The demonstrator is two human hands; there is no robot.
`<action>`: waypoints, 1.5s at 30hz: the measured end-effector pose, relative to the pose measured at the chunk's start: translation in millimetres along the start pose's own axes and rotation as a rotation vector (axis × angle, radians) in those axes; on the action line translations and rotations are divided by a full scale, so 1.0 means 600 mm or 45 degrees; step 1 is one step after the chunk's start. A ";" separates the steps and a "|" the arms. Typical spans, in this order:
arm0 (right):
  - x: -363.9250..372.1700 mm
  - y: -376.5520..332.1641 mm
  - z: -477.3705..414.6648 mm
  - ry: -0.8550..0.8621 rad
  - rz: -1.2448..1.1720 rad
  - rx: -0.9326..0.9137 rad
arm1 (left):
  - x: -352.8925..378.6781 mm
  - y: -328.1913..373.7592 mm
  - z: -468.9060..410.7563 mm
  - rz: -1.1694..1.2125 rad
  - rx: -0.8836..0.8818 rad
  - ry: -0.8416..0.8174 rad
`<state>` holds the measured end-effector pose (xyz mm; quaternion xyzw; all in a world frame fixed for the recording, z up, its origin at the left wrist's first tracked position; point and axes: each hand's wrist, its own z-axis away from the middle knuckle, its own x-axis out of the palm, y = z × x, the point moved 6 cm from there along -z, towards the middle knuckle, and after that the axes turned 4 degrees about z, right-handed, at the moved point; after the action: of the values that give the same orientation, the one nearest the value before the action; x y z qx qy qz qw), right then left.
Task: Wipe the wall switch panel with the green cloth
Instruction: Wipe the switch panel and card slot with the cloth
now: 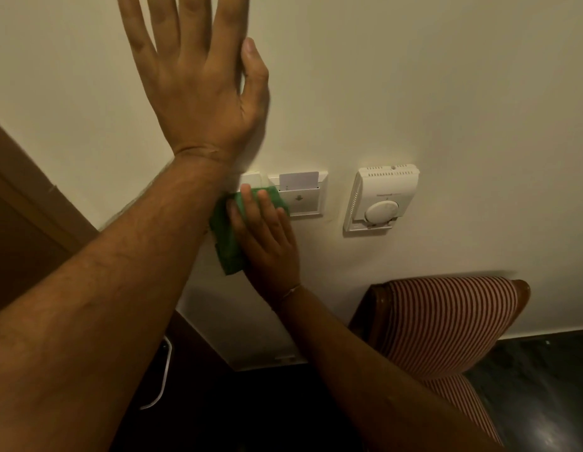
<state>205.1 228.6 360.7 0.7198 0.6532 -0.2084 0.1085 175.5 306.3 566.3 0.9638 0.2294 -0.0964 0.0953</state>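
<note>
Wiping in progress, frame centre.

Left hand [198,89] is bracing spread flat, grasping nothing, on the wall [414,76] at upper left. Right hand [267,236] is pressing the green cloth [226,236] flat-fingered onto the wall switch panel [303,199], covering its left part. Cloth looks soft, light; palm pressure should suffice. Protruding key card [298,181] could snag; thermostat [383,199] and striped chair [446,321] are limiting room rightward.
</note>
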 end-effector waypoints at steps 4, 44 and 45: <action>-0.011 0.024 0.009 0.015 -0.008 -0.025 | 0.002 -0.015 -0.002 0.003 0.053 0.005; -0.037 0.128 0.058 0.139 -0.027 0.296 | 0.007 -0.005 -0.005 -0.287 0.106 0.157; -0.033 0.122 0.056 0.148 -0.045 0.329 | 0.006 -0.003 -0.007 -0.312 0.088 0.138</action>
<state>270.6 187.6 331.2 0.7271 0.6386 -0.2505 -0.0268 178.5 310.7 569.1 0.9351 0.3468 -0.0628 0.0371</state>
